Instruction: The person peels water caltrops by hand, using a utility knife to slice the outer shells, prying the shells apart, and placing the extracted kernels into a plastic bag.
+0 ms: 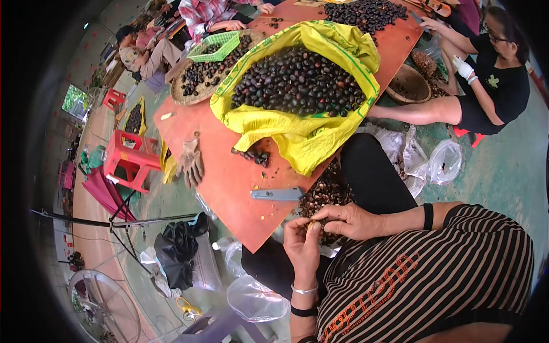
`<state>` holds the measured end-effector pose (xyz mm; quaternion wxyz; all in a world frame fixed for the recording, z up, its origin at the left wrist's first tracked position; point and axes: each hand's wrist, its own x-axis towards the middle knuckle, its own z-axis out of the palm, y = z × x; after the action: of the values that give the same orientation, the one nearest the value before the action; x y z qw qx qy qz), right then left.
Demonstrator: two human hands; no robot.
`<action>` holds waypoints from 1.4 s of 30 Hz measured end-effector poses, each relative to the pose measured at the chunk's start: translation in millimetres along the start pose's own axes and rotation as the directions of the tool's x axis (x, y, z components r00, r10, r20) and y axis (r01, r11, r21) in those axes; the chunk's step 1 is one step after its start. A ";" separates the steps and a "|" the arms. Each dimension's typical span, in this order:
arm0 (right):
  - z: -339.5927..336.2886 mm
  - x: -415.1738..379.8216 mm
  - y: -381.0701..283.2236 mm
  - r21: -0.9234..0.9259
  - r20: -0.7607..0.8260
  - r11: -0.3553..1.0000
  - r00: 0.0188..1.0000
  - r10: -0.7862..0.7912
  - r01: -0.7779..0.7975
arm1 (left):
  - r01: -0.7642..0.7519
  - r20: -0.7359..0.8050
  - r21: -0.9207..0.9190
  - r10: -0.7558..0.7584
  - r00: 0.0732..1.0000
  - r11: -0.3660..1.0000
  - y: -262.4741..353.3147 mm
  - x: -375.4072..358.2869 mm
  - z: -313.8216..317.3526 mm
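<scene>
My left hand (303, 246), with a bracelet at the wrist, and my right hand (347, 222) meet above my lap. Both are closed, fingertips pinching a small brown nut-like piece (314, 225), mostly hidden by the fingers. Below them lies a heap of brown and pale peelings (326, 194). A grey-handled utility knife (277, 194) rests near the edge of the orange-red table (229, 211). Beyond it a yellow sack (274, 134), its top rolled down, is full of dark, round nut-like pieces (297, 80). Several loose dark pieces (254, 157) lie by the sack.
A work glove (190, 163) hangs at the table's left edge. Behind stand a woven tray (178, 94) and a green basket (214, 47). A gloved co-worker (494, 74) sits at right by a round basket (408, 86). Red stools (130, 157) and plastic bags (257, 297) surround the table.
</scene>
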<state>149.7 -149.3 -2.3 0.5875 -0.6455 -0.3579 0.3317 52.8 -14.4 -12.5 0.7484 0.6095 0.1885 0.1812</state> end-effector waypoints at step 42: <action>5.8 -4.1 -3.4 0.680 0.289 0.574 0.886 0.363 -0.456 | -0.036 -0.207 0.023 0.040 0.977 0.999 -14.9 -12.1 12.9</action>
<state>142.4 -149.6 0.6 0.6802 -0.4000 -0.0693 0.6103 49.5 -34.2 -24.0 0.7151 0.5979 0.2558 0.2563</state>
